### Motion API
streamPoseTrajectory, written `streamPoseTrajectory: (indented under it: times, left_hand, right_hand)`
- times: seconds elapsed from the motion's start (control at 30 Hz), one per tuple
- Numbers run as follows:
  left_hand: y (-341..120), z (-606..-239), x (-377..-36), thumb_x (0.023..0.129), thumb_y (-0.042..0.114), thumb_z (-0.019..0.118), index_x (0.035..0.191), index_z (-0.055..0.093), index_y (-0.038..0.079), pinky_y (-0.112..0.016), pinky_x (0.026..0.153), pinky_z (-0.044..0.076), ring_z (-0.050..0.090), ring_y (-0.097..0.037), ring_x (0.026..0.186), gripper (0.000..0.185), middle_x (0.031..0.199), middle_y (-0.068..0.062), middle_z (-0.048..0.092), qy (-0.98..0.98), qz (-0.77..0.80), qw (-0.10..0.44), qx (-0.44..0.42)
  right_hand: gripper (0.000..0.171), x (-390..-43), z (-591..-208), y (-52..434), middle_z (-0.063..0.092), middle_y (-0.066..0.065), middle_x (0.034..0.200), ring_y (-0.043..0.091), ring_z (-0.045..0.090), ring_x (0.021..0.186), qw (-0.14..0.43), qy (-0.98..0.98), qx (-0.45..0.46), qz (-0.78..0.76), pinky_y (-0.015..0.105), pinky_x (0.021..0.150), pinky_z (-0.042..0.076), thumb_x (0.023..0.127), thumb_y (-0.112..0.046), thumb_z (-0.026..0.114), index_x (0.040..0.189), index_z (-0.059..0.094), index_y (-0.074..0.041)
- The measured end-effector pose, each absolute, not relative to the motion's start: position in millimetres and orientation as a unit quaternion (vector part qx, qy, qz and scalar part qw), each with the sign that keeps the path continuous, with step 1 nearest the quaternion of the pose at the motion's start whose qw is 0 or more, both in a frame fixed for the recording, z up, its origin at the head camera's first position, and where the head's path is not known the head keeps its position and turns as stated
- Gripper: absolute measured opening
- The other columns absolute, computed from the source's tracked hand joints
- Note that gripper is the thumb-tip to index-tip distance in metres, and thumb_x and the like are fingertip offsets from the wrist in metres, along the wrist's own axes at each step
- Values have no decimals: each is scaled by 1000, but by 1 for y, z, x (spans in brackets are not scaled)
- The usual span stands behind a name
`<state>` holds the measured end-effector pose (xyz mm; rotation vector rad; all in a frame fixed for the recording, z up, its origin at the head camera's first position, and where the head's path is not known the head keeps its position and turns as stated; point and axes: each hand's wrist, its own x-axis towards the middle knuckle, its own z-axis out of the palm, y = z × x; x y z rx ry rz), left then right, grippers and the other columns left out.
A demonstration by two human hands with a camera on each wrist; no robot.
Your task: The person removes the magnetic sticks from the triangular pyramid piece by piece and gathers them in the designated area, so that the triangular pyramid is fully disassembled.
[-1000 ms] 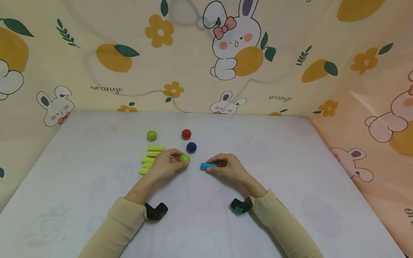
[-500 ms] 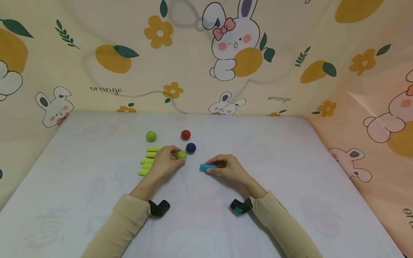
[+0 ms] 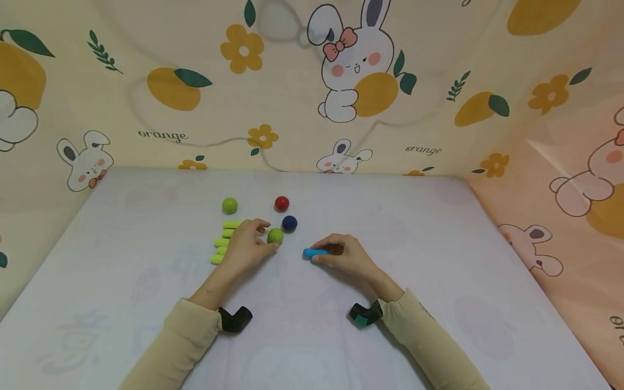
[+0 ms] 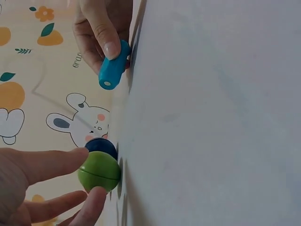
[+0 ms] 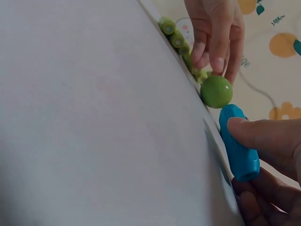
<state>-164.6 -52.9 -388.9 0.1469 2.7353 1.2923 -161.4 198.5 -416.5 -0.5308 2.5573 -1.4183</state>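
My left hand [image 3: 246, 244] is spread beside a green ball [image 3: 275, 236], its fingers loosened and its thumb tip close to the ball. A seam line runs around this ball [image 4: 99, 171] in the left wrist view. My right hand [image 3: 348, 253] pinches a short blue stick [image 3: 314, 253] between thumb and fingers, low over the table. One end of the stick [image 5: 240, 146] shows a small hole in the right wrist view. Just behind the green ball rests a dark blue ball [image 3: 290, 223]. Several yellow-green sticks [image 3: 221, 243] lie in a row, partly hidden behind my left hand.
A second green ball [image 3: 229, 205] and a red ball [image 3: 281, 203] sit farther back on the white table [image 3: 302, 336]. Behind the table hangs a patterned cloth [image 3: 287, 97] with rabbits and oranges. A black wrist camera sits on each sleeve.
My left hand has drawn the green ball slightly left and back, then loosened its fingers from it. My right hand holds the blue stick in nearly the same place.
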Motion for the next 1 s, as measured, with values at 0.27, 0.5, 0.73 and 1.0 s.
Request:
streamPoseTrajectory:
  times: [0.27, 0.5, 0.73, 1.0]
  left_hand:
    - [-60, -388, -157, 83, 16, 74, 121, 58, 3, -33, 75, 51, 61, -22, 84, 43, 113, -15, 57, 898, 435, 45, 41]
    - [-62, -387, -153, 80, 15, 76, 110, 62, 3, -30, 72, 48, 60, -21, 83, 35, 105, -13, 60, 894, 445, 35, 43]
    - [-61, -388, -148, 80, 13, 76, 102, 64, 2, -31, 72, 50, 62, -19, 80, 28, 101, -13, 63, 887, 457, 41, 49]
    - [-56, -394, -145, 80, 13, 76, 96, 66, 3, -28, 69, 48, 60, -15, 76, 21, 95, -10, 65, 882, 459, 66, 76]
  right_hand:
    - [27, -156, -415, 193, 68, 17, 107, 34, 61, 101, 95, 856, -199, -468, 46, 89, 49, 82, -5, 73, 108, 69, 1]
    - [25, -153, -416, 187, 70, 5, 103, 21, 60, 98, 81, 854, -229, -461, 31, 87, 48, 80, -16, 78, 103, 73, -9]
    - [24, -152, -419, 184, 68, 0, 97, 17, 56, 89, 58, 863, -239, -441, 23, 78, 43, 79, -21, 80, 101, 75, -13]
    - [28, -152, -418, 184, 69, 0, 102, 16, 59, 94, 68, 872, -231, -426, 26, 84, 46, 79, -22, 79, 106, 74, -13]
